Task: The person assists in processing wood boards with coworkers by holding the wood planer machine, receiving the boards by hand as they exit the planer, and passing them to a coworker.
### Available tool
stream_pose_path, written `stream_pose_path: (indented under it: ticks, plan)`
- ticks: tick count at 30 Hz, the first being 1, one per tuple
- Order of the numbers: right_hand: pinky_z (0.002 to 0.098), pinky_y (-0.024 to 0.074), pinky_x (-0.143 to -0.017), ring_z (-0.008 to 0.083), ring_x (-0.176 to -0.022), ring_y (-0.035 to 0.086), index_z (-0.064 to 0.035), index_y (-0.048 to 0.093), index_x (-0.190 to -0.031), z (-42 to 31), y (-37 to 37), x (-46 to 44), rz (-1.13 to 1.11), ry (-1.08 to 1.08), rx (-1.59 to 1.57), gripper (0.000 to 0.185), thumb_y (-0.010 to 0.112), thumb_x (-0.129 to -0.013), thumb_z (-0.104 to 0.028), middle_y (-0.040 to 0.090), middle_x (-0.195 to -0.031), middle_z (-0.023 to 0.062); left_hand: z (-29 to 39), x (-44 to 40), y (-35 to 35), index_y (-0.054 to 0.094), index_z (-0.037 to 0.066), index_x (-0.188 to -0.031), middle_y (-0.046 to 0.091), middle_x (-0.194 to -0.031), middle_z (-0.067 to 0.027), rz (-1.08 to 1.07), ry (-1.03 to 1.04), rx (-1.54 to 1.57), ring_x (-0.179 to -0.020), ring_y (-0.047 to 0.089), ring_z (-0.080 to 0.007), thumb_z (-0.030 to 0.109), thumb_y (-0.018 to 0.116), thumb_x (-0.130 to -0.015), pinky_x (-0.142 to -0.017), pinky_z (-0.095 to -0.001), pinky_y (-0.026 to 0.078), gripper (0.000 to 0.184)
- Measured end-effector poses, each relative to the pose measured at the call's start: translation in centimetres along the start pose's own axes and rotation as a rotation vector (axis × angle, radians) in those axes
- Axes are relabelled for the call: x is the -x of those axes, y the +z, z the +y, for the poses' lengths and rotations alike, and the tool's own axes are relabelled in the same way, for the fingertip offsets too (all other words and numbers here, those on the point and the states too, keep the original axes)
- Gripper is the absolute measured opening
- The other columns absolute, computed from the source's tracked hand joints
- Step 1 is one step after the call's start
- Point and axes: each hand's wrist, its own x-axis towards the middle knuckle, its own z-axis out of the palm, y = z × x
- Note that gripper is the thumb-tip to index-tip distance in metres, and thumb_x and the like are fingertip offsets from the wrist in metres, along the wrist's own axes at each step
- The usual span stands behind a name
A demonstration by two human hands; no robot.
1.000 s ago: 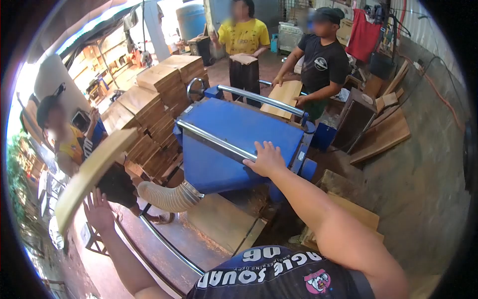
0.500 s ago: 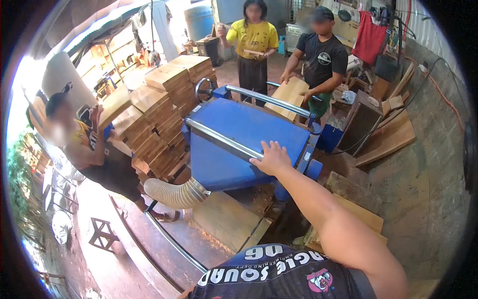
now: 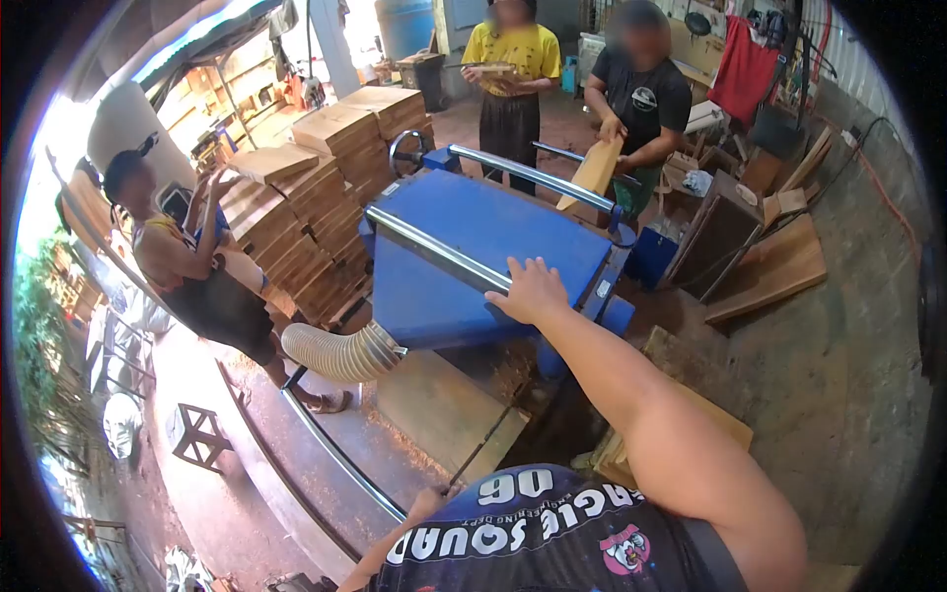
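Note:
My right hand rests with spread fingers on the near metal roller and the top of the blue machine. It holds nothing. Low in the view, my left hand is beside my dark shirt, near the edge of the flat bed; its fingers are too small and hidden to read. A ribbed hose joins the machine's left side. Beyond the machine, a person in black holds a pale board tilted on edge.
Stacked boards stand behind the machine's left side. One person stands beside them; another in yellow holds a small piece of wood. Several boards lie right of the machine. A small stool is at left.
My left hand left the board at left and came back near my waist. That board now lies on the stack by the left person. The person in black has tipped their board up.

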Motion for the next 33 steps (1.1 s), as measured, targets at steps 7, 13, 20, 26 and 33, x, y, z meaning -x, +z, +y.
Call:
stream_pose_path:
  ticks: [7, 13, 20, 26, 33]
  plan:
    - [0.0579, 0.0298, -0.123, 0.0444, -0.152, 0.036, -0.0061, 0.043, -0.157, -0.2, -0.4, -0.1, -0.039, 0.012, 0.02, 0.088, 0.063, -0.096, -0.066, 0.05, -0.155, 0.0266, -2.9, -2.4, 1.5, 0.078, 0.0, -0.106, 0.074, -0.096, -0.0307, 0.004, -0.011, -0.036, -0.098, 0.074, -0.0463, 0.065, 0.06, -0.097, -0.086, -0.0521, 0.056, 0.068]
    - [0.0575, 0.0305, -0.123, 0.0439, -0.152, 0.037, -0.0044, 0.042, -0.157, 0.1, -0.3, -0.1, -0.028, -0.004, -0.007, 0.088, 0.061, -0.097, -0.066, 0.05, -0.155, 0.027, -3.5, -2.5, 1.6, 0.078, 0.0, -0.106, 0.074, -0.096, -0.0304, 0.02, -0.001, -0.056, -0.099, 0.074, -0.046, 0.067, 0.061, -0.095, -0.088, -0.0518, 0.056, 0.071]
    - [0.0557, 0.0359, -0.118, 0.042, -0.148, 0.042, -0.0041, 0.043, -0.157, -0.3, -0.3, 0.2, 0.008, -0.026, 0.107, 0.089, 0.06, -0.097, -0.067, 0.053, -0.151, 0.0259, -3.0, -2.6, 1.6, 0.078, 0.001, -0.111, 0.075, -0.101, -0.0296, 0.022, 0.0, -0.138, -0.102, 0.074, -0.0448, 0.07, 0.061, -0.093, -0.091, -0.0505, 0.057, 0.073]
    - [0.0578, 0.0346, -0.118, 0.0455, -0.148, 0.042, -0.0022, 0.046, -0.155, 0.1, 0.2, -0.4, -0.028, -0.035, 0.079, 0.088, 0.058, -0.098, -0.068, 0.053, -0.15, 0.0283, -4.1, -3.5, 1.6, 0.079, 0.006, -0.113, 0.076, -0.101, -0.028, -0.052, 0.025, -0.071, -0.103, 0.074, -0.0433, 0.073, 0.059, -0.093, -0.09, -0.0493, 0.057, 0.073]
    - [0.0582, 0.0339, -0.119, 0.0471, -0.151, 0.039, -0.0021, 0.046, -0.154, 0.1, 0.6, -0.4, -0.033, -0.02, 0.044, 0.086, 0.058, -0.098, -0.067, 0.051, -0.152, 0.0297, -5.3, -3.5, 2.2, 0.08, 0.006, -0.109, 0.076, -0.099, -0.0273, 0.01, 0.018, -0.16, -0.102, 0.073, -0.0447, 0.074, 0.059, -0.092, -0.09, -0.0521, 0.057, 0.073]
